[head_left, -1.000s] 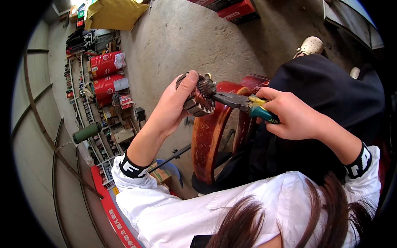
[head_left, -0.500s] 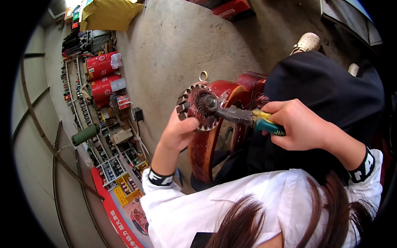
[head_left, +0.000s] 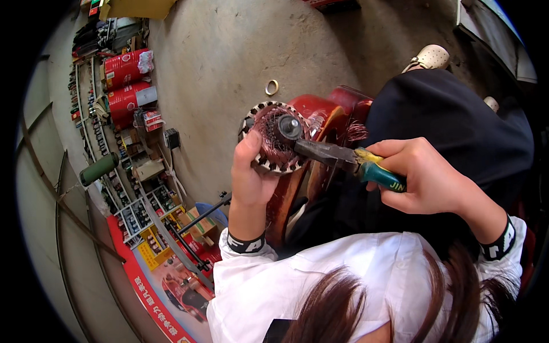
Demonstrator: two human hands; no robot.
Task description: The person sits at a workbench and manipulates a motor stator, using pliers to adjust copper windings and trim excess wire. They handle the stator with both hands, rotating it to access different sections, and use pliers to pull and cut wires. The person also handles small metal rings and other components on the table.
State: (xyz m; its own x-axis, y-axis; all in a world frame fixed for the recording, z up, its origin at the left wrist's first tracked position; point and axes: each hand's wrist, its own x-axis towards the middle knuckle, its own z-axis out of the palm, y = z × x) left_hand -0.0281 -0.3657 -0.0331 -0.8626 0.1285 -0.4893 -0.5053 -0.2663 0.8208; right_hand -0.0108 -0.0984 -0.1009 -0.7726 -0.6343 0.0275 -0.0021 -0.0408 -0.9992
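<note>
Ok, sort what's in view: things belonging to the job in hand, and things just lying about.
Belonging to the job:
copper-wound core, in the left hand
pliers, in the right hand
probably the reddish strands

Seemingly just lying about:
yellowish ring on the floor
red drums
dark box

The left hand (head_left: 253,184) has most fingers hidden behind the copper-wound core (head_left: 267,127). The top edge cuts off the yellow sheet (head_left: 136,7); those shelf goods (head_left: 102,142) look too small to identify.
</note>
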